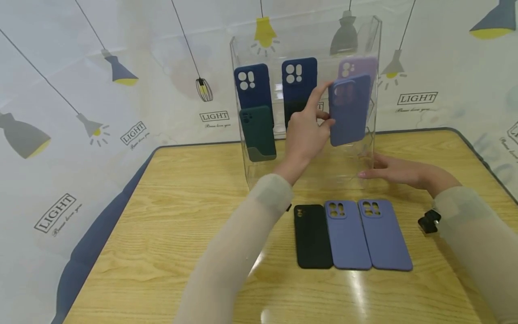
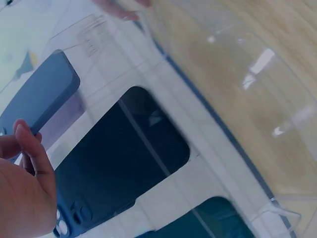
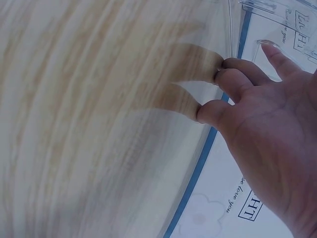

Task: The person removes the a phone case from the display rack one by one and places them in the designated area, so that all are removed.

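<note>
Both hands are at the clear acrylic display stand. Her left hand pinches a periwinkle phone case by its edge, held upright against the stand's right column, long axis near vertical, camera cutout at the top. Her right hand lies with straight fingers against the stand's base. Three more cases lie flat in a row on the counter, cutouts pointing toward the stand.
</note>
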Motion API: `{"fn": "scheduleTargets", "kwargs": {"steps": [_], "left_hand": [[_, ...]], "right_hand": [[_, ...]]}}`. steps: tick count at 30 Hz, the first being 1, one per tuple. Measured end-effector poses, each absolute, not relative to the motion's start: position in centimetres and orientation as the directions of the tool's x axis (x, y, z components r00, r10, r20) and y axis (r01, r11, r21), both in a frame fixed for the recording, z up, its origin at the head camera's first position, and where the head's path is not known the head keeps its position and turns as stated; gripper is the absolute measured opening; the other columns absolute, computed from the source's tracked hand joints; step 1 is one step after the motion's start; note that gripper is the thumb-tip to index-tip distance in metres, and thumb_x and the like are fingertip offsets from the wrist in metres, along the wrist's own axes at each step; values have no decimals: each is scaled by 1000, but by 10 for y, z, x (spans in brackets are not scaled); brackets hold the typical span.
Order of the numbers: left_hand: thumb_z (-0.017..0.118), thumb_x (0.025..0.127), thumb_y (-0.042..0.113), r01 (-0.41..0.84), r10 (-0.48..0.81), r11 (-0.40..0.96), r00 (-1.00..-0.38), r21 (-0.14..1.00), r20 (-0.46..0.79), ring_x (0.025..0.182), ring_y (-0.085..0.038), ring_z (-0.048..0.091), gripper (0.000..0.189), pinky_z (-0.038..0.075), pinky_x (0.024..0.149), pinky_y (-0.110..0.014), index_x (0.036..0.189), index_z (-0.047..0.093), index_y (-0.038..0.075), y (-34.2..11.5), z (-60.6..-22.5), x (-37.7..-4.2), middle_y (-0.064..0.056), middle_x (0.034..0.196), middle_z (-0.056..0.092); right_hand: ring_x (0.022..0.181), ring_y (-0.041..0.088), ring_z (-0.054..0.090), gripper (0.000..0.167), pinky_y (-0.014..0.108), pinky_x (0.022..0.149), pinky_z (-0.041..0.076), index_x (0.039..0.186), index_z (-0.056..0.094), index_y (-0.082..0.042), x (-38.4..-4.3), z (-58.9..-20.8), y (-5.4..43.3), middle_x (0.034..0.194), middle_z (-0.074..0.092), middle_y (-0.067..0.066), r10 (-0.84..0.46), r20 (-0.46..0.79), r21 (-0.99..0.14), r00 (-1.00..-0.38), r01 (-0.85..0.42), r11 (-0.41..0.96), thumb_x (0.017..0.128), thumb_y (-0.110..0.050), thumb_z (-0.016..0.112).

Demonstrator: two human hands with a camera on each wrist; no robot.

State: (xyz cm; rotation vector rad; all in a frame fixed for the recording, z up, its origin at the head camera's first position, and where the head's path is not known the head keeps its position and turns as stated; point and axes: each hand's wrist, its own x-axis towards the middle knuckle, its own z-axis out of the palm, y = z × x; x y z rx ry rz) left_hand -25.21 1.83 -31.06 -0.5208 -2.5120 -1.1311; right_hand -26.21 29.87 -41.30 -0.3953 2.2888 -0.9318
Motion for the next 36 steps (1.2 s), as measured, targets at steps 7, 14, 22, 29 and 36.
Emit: {"fn": "scheduleTargets", "kwargs": {"steps": [7,14,22,29,36], "left_hand": [[74,100,9,446,122,483,-886,754,446,73,-14,75,77,57,63,-24,162,38,38,-4,-298,-239,-8,102,82],[80,95,4,439,99,412,-893,798,440,57,-17,71,81,58,55,-30,159,44,36,-33,-293,-222,-11,93,82],[80,92,0,365,141,416,-931,833,337,55,-27,69,84,54,51,-33,159,44,35,-66,-292,-203,-12,89,81],[80,91,-2,220,162,420,-973,881,166,53,-24,61,87,49,51,-31,157,43,39,-92,-298,-187,-12,88,78],[82,90,-1,143,203,483,-978,864,48,65,-22,68,89,49,57,-33,159,40,36,-117,-307,-175,-10,88,79]], "right_hand": [[159,61,7,98,81,117,28,171,-15,-25,-261,-415,301,177,-1,29,-488,-432,-719,-758,-36,694,108,-56,53],[160,60,7,97,81,118,27,171,-14,-26,-259,-413,299,177,0,29,-489,-422,-714,-764,-52,698,108,-58,53],[160,60,8,93,82,116,29,171,-14,-32,-259,-413,299,177,-1,29,-496,-412,-723,-764,-56,688,109,-55,52],[159,61,8,94,83,115,29,172,-12,-29,-258,-413,299,177,0,30,-490,-410,-718,-769,-60,694,109,-56,52],[159,61,5,95,83,117,24,171,-14,-28,-261,-415,301,177,-1,29,-479,-415,-705,-773,-60,707,109,-58,52]]}}
